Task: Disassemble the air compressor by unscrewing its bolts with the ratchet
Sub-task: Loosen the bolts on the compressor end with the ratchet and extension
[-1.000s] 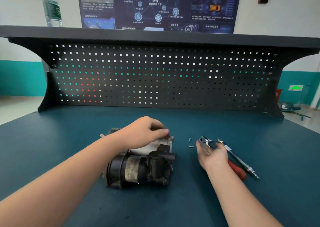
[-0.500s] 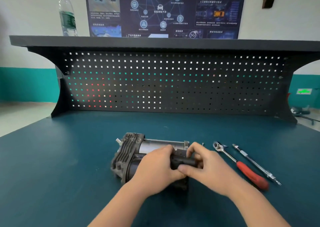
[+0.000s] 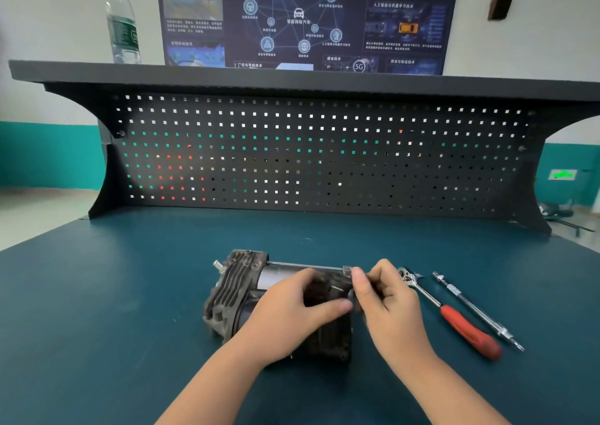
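Observation:
The air compressor [image 3: 237, 291], dark and grimy with a ribbed left end and a silver cylinder along the back, lies on its side on the blue bench. My left hand [image 3: 285, 314] wraps over its middle, thumb pressed on the dark block at its right end. My right hand [image 3: 386, 301] pinches that same right end with fingertips next to the left thumb. The ratchet [image 3: 454, 319], chrome head and red handle, lies untouched just right of my right hand. The small bolts are hidden behind my hands.
A thin chrome extension bar [image 3: 477, 311] lies parallel to the ratchet, further right. A black pegboard back panel [image 3: 308, 155] with a shelf rises behind the bench [image 3: 130, 294]. A water bottle [image 3: 123, 25] stands on the shelf's left end.
My right hand left the ratchet's side and came onto the compressor's right end. My left hand slid from the top down over the body. The compressor now lies turned, ribbed end left.

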